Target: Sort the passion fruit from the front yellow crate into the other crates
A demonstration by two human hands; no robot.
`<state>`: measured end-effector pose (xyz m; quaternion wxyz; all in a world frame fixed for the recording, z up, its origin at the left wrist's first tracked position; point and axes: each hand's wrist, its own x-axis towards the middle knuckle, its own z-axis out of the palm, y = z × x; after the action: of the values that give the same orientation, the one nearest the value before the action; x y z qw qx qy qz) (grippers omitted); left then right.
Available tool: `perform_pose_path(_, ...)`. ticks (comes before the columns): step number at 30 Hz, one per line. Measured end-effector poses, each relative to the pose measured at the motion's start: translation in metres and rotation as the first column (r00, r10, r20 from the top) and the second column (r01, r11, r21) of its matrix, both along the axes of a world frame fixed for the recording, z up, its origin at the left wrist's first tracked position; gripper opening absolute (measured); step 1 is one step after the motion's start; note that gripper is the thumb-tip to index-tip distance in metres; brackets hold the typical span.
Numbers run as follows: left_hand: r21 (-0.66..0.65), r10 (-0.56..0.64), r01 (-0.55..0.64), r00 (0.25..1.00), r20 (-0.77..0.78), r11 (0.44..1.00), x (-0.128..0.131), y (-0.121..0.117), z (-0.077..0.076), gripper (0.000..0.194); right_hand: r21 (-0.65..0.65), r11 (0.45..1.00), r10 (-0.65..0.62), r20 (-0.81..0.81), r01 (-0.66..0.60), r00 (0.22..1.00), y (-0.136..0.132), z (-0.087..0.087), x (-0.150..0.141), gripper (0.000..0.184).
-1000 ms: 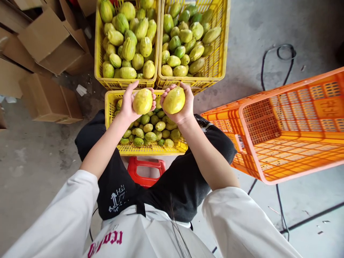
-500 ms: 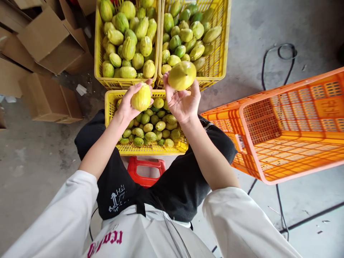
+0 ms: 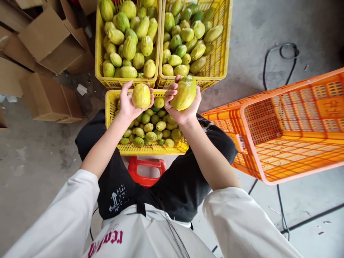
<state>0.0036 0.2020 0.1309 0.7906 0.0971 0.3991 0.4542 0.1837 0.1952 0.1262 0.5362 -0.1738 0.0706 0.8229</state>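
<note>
Above the near yellow crate (image 3: 150,150) I hold one papaya in each hand. My left hand (image 3: 127,104) cups a small, rounded yellow papaya (image 3: 141,96) from below, its fingers curled around the sides. In my right hand (image 3: 185,115) lies a larger papaya (image 3: 184,94), yellow with a greener end tilted upward, and the fingers wrap its left side. The two fruits are apart. Smaller green-yellow fruits (image 3: 151,136) fill the near crate beneath my hands, partly hidden by them.
Two more yellow crates, left (image 3: 98,53) and right (image 3: 227,46), hold papayas behind the near one. An orange crate (image 3: 242,122) lies tilted at the right, near a black cable (image 3: 264,68). Cardboard boxes (image 3: 51,96) are piled at left. A red plastic stool (image 3: 131,172) shows between my legs.
The papaya in my right hand has turned, its greener end now upward, and sits slightly lower. My left hand has rolled palm up, and its papaya has turned with it.
</note>
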Motion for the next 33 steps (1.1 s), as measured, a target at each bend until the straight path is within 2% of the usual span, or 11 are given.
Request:
perform_pose_path(3, 0.044, 0.034, -0.035, 0.999, 0.017, 0.998, 0.0, 0.002, -0.003, 0.036, -0.027, 0.999, -0.033, 0.113, 0.037, 0.993, 0.001, 0.002, 0.0, 0.019)
perform_pose_path(6, 0.058, 0.057, -0.056, 0.998, -0.014, 0.997, 0.001, 0.004, -0.001, 0.034, 0.036, 0.995, -0.097, 0.077, 0.095, 0.992, 0.004, 0.007, 0.0, 0.024)
perform_pose_path(11, 0.12, 0.09, -0.099, 0.993, 0.073, 0.988, 0.0, 0.004, 0.007, 0.034, 0.17, 0.983, -0.082, 0.039, 0.074, 0.996, 0.006, 0.008, 0.001, 0.035)
perform_pose_path(15, 0.107, 0.111, -0.118, 0.991, 0.075, 0.987, -0.003, 0.002, 0.01, 0.033, 0.138, 0.99, -0.04, 0.034, 0.035, 0.999, 0.004, 0.007, 0.005, 0.029)
perform_pose_path(18, 0.102, 0.055, -0.061, 0.997, 0.063, 0.993, -0.002, 0.0, 0.008, 0.029, 0.129, 0.992, -0.014, 0.116, -0.001, 0.993, 0.003, 0.008, 0.006, 0.027)
perform_pose_path(21, 0.08, 0.0, -0.002, 1.0, 0.023, 0.997, 0.0, 0.0, 0.007, 0.03, 0.083, 0.995, 0.04, 0.242, -0.062, 0.969, 0.003, 0.008, 0.002, 0.034)
perform_pose_path(24, 0.059, -0.013, 0.013, 1.0, -0.005, 0.998, -0.001, 0.002, 0.007, 0.033, 0.041, 0.997, 0.051, 0.285, -0.065, 0.957, 0.004, 0.008, -0.005, 0.039)
perform_pose_path(27, 0.063, 0.018, -0.021, 0.999, 0.045, 0.998, -0.005, 0.004, 0.006, 0.039, 0.03, 0.999, 0.024, 0.261, -0.033, 0.965, 0.005, 0.01, -0.007, 0.027)
perform_pose_path(30, 0.107, 0.08, -0.088, 0.994, 0.08, 0.99, -0.007, 0.006, 0.005, 0.037, 0.034, 0.999, -0.001, 0.224, -0.006, 0.975, 0.005, 0.012, -0.006, 0.016)
perform_pose_path(33, 0.107, 0.115, -0.117, 0.993, 0.028, 0.987, -0.005, 0.006, 0.005, 0.03, 0.085, 0.996, 0.01, 0.183, -0.026, 0.983, 0.005, 0.014, -0.005, 0.025)
